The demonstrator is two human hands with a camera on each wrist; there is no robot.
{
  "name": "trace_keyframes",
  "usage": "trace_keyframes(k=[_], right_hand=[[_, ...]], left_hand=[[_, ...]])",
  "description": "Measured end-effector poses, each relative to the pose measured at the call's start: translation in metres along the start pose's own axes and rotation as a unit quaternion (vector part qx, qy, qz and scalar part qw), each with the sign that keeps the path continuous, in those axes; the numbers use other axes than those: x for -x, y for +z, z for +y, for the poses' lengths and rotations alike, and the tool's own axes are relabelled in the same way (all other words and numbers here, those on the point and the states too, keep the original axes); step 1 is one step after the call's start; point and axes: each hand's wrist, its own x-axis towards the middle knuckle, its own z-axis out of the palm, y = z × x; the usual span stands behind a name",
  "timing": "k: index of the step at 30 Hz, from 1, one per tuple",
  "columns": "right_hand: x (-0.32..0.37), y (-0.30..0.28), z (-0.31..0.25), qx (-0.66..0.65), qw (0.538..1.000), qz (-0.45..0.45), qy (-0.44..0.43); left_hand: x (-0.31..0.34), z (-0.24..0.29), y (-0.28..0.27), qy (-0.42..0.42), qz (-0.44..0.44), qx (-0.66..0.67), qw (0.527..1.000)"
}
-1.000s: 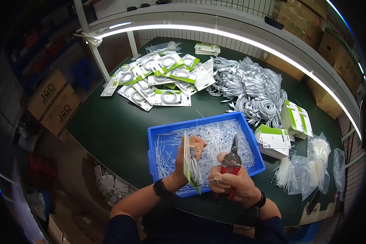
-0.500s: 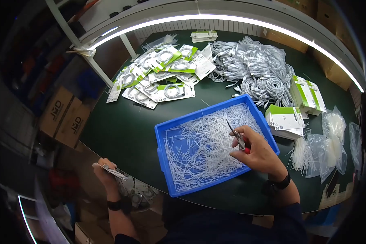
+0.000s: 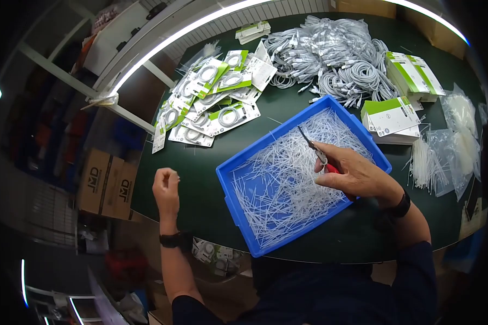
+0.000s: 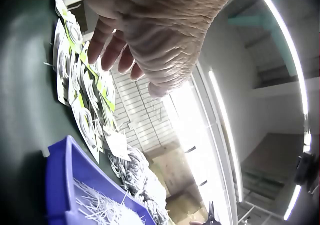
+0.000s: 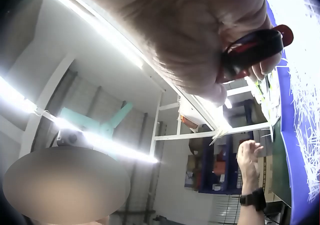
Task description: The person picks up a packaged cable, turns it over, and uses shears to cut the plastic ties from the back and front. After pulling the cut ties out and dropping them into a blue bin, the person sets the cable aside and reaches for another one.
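Note:
My right hand (image 3: 358, 173) grips red-handled pruning shears (image 3: 331, 168) over the blue tray (image 3: 383, 161), their narrow blade pointing to the far left. White cable ties (image 3: 276, 189) lie scattered thickly in this tray. In the right wrist view, the shears' red and black handle (image 5: 252, 50) sticks out of the fist. My left hand (image 3: 167, 192) is raised by the table's left edge, holding nothing. The left wrist view shows its fingers (image 4: 114, 50) loosely bent. Carded grey cables (image 3: 228, 116) lie piled beyond that hand.
A heap of coiled grey cables (image 3: 358, 76) lies at the back. Stacked green-and-white cards (image 3: 390, 116) stand right of the tray, near bundled cable ties (image 3: 425, 162) and plastic bags (image 3: 461, 130). Below the front edge sits a container of carded cables (image 3: 217, 257).
My left hand carried a carded cable from over the tray down past the table's left front edge, then came back up without it. My right hand keeps the shears over the tray.

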Motion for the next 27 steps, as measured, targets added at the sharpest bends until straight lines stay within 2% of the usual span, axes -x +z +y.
trace_keyframes(k=[3,5,8,9,10,12,14,17,20,21,24,26,27], right_hand=[[0.000,-0.006,-0.004,0.026,1.000,0.002,0.002],[0.004,-0.011,-0.012,-0.058,0.998,-0.007,0.039],[0.008,-0.013,-0.015,-0.130,0.990,0.006,0.056],[0.008,-0.011,-0.013,-0.167,0.984,0.008,0.055],[0.010,-0.012,-0.014,-0.203,0.978,0.010,0.052],[0.013,-0.015,-0.019,-0.195,0.979,0.009,0.051],[0.014,-0.016,-0.021,-0.193,0.979,-0.025,0.054],[0.013,-0.016,-0.020,-0.179,0.983,-0.027,0.042],[0.013,-0.013,-0.017,-0.173,0.984,-0.029,0.039],[0.013,-0.013,-0.016,-0.171,0.984,-0.024,0.038],[0.010,-0.012,-0.016,-0.133,0.990,-0.026,0.044],[0.010,-0.011,-0.020,-0.066,0.996,-0.002,0.057],[0.009,-0.009,-0.020,-0.063,0.996,-0.023,0.050]], left_hand=[[-0.059,0.023,0.053,-0.048,-0.131,-0.073,0.987],[-0.092,0.007,0.085,-0.049,-0.173,-0.081,0.980],[-0.135,-0.016,0.133,0.151,-0.259,-0.241,0.923],[-0.147,-0.020,0.146,0.165,-0.259,-0.235,0.922],[-0.154,-0.023,0.157,0.199,-0.274,-0.274,0.900],[-0.163,-0.032,0.173,0.258,-0.297,-0.353,0.849],[-0.170,-0.047,0.185,0.261,-0.287,-0.357,0.850],[-0.175,-0.056,0.190,0.249,-0.273,-0.372,0.851],[-0.167,-0.052,0.190,0.218,-0.287,-0.472,0.804],[-0.164,-0.052,0.188,0.205,-0.284,-0.474,0.808],[-0.163,-0.053,0.180,0.284,-0.245,-0.410,0.831],[-0.157,-0.045,0.171,0.282,-0.211,-0.386,0.853],[-0.155,-0.042,0.165,0.265,-0.201,-0.395,0.856]])
